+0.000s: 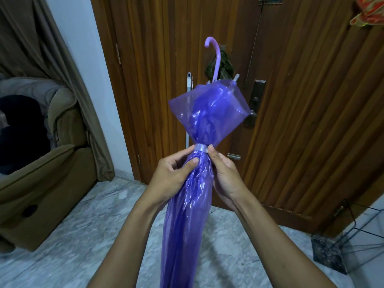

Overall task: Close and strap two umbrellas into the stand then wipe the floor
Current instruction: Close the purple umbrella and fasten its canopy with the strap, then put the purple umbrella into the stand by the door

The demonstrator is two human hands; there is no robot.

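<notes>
A closed purple see-through umbrella (193,194) stands upright in front of me, its curved lilac handle (215,57) pointing up and away. A clear strap (200,147) cinches the canopy, and the plastic flares out above it. My left hand (173,173) grips the folded canopy just below the strap, thumb across the front. My right hand (223,175) holds the other side, its thumb tip pressing on the strap. The umbrella's lower end runs out of the frame.
A wooden door (291,100) stands right behind the umbrella, with a mop (220,67) and a white pole (188,90) leaning on it. A wire umbrella stand (353,238) sits at the lower right. A brown armchair (52,163) is on the left. The floor (83,235) is grey marble.
</notes>
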